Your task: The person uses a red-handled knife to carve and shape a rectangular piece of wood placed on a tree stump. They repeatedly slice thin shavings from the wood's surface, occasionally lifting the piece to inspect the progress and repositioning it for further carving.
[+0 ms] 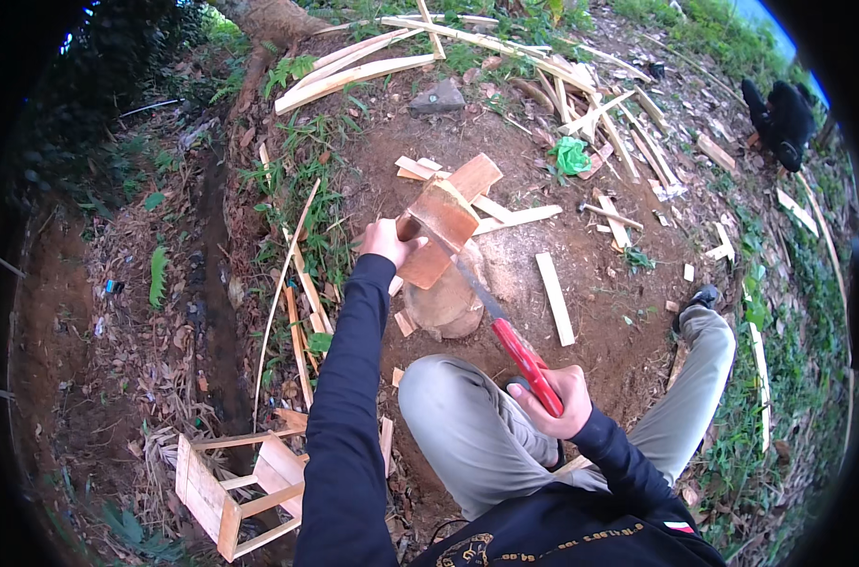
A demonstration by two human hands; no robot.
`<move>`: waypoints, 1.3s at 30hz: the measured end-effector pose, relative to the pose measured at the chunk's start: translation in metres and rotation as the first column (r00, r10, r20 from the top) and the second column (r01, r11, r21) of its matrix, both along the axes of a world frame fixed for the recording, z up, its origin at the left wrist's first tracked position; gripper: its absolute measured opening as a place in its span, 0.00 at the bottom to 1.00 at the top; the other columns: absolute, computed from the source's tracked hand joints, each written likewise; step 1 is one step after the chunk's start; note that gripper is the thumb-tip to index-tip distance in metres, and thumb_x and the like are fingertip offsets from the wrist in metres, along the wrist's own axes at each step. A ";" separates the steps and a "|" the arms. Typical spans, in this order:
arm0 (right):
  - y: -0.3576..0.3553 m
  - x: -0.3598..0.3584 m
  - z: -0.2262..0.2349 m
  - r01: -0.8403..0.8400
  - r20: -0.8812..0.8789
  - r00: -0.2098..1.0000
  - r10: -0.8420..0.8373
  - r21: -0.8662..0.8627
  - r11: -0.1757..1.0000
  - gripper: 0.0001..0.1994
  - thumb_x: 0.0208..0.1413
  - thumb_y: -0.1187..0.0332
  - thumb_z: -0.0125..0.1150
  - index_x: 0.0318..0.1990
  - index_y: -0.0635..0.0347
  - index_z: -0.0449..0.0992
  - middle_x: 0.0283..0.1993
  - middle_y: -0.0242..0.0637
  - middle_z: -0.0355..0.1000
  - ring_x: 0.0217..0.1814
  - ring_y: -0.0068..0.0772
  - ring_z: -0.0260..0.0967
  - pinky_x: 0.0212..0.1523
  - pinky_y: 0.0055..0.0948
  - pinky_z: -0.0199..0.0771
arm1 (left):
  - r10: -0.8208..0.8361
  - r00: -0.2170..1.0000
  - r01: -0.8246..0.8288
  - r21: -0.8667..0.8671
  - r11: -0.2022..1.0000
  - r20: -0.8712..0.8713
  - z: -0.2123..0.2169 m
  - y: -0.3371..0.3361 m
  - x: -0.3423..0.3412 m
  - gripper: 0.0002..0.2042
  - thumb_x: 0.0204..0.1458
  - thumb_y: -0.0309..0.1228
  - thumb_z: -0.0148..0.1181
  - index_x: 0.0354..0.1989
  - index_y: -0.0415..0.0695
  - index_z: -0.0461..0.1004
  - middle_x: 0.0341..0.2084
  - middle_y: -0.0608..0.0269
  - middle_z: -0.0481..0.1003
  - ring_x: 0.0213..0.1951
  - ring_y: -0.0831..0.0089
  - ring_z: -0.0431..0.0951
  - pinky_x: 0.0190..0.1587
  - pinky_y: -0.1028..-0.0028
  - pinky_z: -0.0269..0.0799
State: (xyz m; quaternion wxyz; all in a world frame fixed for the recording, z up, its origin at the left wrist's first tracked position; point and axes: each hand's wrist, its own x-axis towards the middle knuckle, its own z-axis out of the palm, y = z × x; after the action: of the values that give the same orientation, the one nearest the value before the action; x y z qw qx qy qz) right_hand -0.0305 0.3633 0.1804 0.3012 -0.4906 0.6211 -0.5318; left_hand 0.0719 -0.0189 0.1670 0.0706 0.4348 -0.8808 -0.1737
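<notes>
My right hand [560, 402] is curling its fingers around the red handle of a saw [526, 367], whose blade is reaching across a reddish block [429, 271]. My left hand [390, 242] is gripping the block at its left side, thumb and fingers pressing in. The block is covering the far edge of a stump [444, 317] in my view; I cannot tell whether it is touching the stump. Beyond the block's far edge, a short board [477, 176] is sticking out at a slant. My left knee [439, 383] is bending beside the stump's near edge. A pale slat [554, 298] is lying on the ground past the stump's right edge. Farther off, a green bag [570, 156] and a grey stone [437, 97] are resting on the ground. Behind my left arm, a wooden frame [203, 491] is sitting.
</notes>
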 end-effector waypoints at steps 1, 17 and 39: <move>0.000 0.001 0.006 0.001 -0.010 1.000 -0.001 0.009 1.000 0.16 0.53 0.66 0.68 0.19 0.62 0.69 0.11 0.39 0.60 0.10 0.36 0.60 0.16 0.33 0.62 | -0.018 1.000 0.018 0.006 1.000 0.011 -0.001 0.001 -0.001 0.24 0.38 0.45 0.77 0.40 0.40 0.82 0.35 0.45 0.81 0.40 0.52 0.83 0.44 0.60 0.77; 0.006 -0.016 0.046 -0.043 0.009 0.999 0.042 0.038 0.998 0.09 0.50 0.72 0.62 0.21 0.63 0.71 0.13 0.43 0.63 0.13 0.43 0.65 0.20 0.36 0.68 | -0.096 0.995 0.099 -0.102 0.990 0.038 -0.010 -0.001 -0.010 0.22 0.38 0.44 0.77 0.38 0.42 0.82 0.33 0.49 0.82 0.38 0.55 0.83 0.44 0.62 0.77; 0.005 -0.026 0.025 -0.084 -0.016 0.996 0.083 -0.058 0.995 0.06 0.50 0.74 0.61 0.24 0.62 0.72 0.15 0.43 0.64 0.15 0.47 0.68 0.22 0.37 0.70 | -0.084 0.996 0.084 -0.086 0.993 -0.001 -0.003 0.017 -0.004 0.17 0.38 0.37 0.75 0.35 0.40 0.82 0.29 0.49 0.81 0.34 0.57 0.84 0.39 0.63 0.78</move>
State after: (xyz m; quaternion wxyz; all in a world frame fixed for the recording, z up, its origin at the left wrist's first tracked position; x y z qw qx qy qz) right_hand -0.0562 0.3681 0.2055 0.3043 -0.5282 0.5862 -0.5337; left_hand 0.0680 -0.0022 0.1641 0.0841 0.3935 -0.9048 -0.1393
